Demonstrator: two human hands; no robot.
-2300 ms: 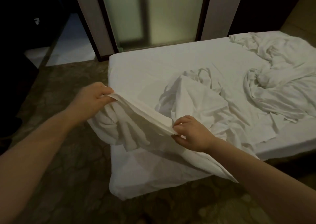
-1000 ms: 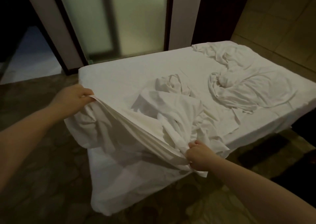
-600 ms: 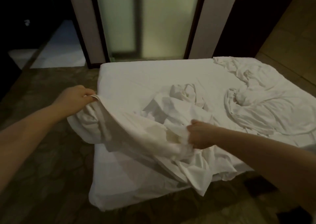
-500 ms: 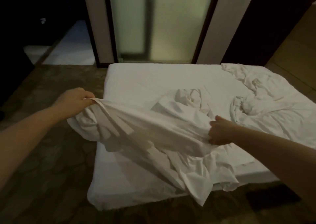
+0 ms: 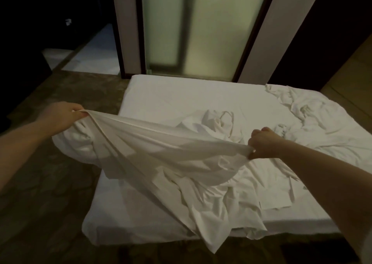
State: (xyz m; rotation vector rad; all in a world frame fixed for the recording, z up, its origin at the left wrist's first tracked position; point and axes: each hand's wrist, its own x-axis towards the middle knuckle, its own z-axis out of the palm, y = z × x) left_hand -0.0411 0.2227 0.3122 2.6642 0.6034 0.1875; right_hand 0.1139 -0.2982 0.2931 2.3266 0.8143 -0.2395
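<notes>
A white sheet (image 5: 161, 149) is stretched in the air between both hands, above a low white mattress (image 5: 171, 96). My left hand (image 5: 62, 112) grips one end of its edge out past the mattress's left side. My right hand (image 5: 263, 145) grips the same edge further along, over the middle of the mattress. The rest of the sheet hangs down in folds and trails over the mattress's near edge.
A second crumpled white sheet (image 5: 314, 120) lies at the mattress's right end. A smaller bunched cloth (image 5: 217, 120) sits mid-mattress. Frosted glass doors (image 5: 201, 28) stand behind. Patterned dark carpet (image 5: 50, 193) surrounds the mattress on the left and front.
My right hand slid along the sheet's edge and moved right and up, pulling the edge taut. My left hand kept its grip and stayed in place.
</notes>
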